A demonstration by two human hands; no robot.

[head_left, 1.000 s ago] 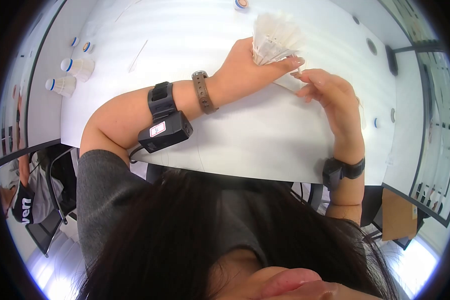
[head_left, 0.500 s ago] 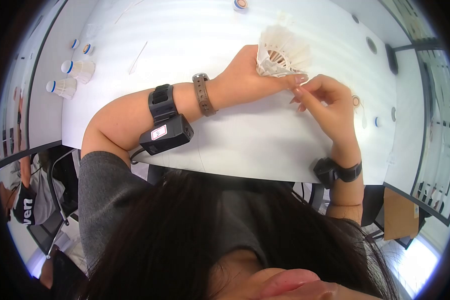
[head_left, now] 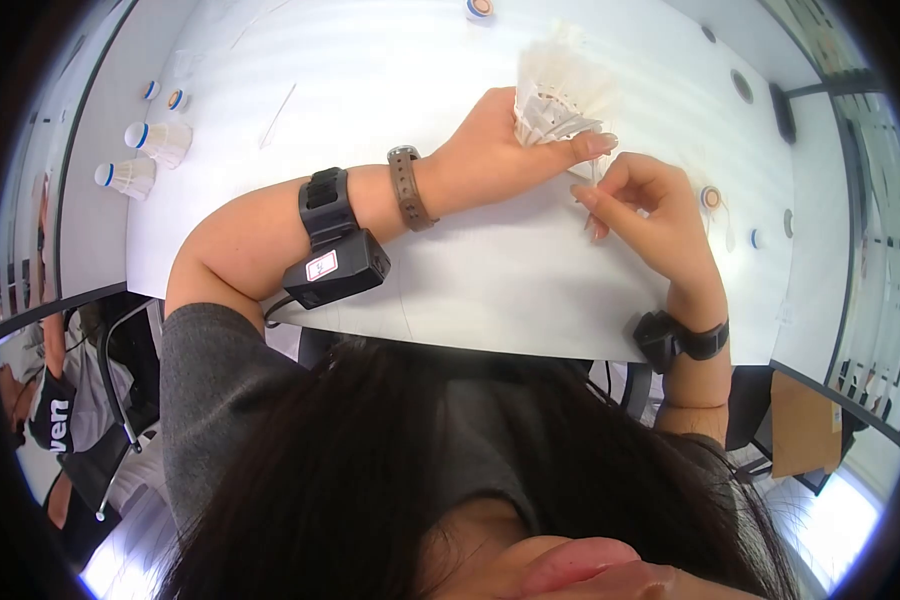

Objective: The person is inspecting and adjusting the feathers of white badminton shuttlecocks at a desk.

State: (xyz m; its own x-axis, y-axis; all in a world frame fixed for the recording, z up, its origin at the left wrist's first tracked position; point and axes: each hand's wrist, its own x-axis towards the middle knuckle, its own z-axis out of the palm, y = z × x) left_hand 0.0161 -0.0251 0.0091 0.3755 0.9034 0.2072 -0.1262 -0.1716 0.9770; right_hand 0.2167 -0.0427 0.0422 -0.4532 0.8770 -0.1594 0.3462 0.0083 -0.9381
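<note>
My left hand is wrapped round a white feather shuttlecock skirt, its flared open end facing up and away from me. The thumb lies along the near side of the skirt. Just right of that thumb, my right hand pinches a thin white feather between thumb and forefinger. Both hands are raised over the white table. Part of the skirt is hidden behind my left fingers.
Two shuttlecocks with blue-banded corks lie at the left, near loose corks. Another cork stands at the far edge, and one lies beyond my right hand. A loose feather lies left of centre. A person is at the far left.
My right hand has drawn slightly down and away from the left thumb, with the feather between its fingertips. The left thumb has lifted a little, and the skirt has tilted slightly.
</note>
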